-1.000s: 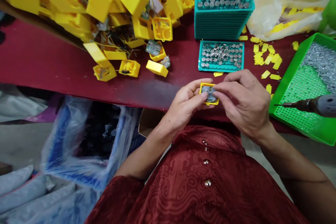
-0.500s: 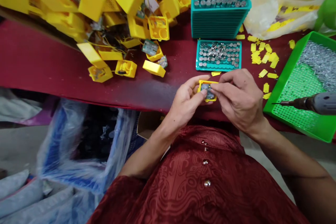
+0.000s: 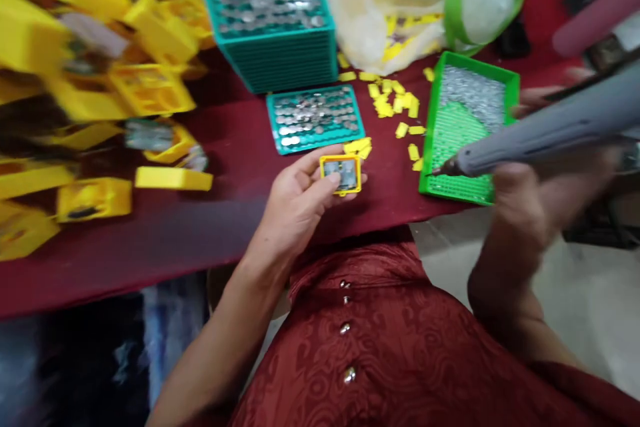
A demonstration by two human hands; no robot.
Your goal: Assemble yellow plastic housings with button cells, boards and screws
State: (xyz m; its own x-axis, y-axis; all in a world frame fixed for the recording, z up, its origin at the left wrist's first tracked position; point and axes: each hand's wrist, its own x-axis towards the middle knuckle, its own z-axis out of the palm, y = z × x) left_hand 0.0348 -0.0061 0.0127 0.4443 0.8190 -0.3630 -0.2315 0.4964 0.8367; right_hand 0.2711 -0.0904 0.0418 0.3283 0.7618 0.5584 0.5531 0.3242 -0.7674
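In my left hand (image 3: 305, 193) is a small open yellow plastic case (image 3: 341, 191) with a grey piece inside. The thumb presses on the grey piece and the fingers are beneath the case. My right hand (image 3: 540, 203), smeared by motion, grips a grey electric screwdriver (image 3: 530, 127), its thumb on the near side. The screwdriver's tip points down-left over a green perforated tray (image 3: 427, 153) of small metal screws (image 3: 475, 95). Small yellow tabs (image 3: 358, 147) lie just beyond the case.
A teal tray (image 3: 273, 123) of round metal pieces stands before a teal tray stack (image 3: 280, 63). Yellow cases (image 3: 150, 90) crowd the left. Loose yellow tabs (image 3: 385, 107) lie near a plastic bag (image 3: 365, 7). A pink cylindrical shape (image 3: 600, 17) appears at the upper right.
My right hand has left the case and moved right to the screwdriver, which is now raised and tilted. My left hand still holds the case. The view has swung right.
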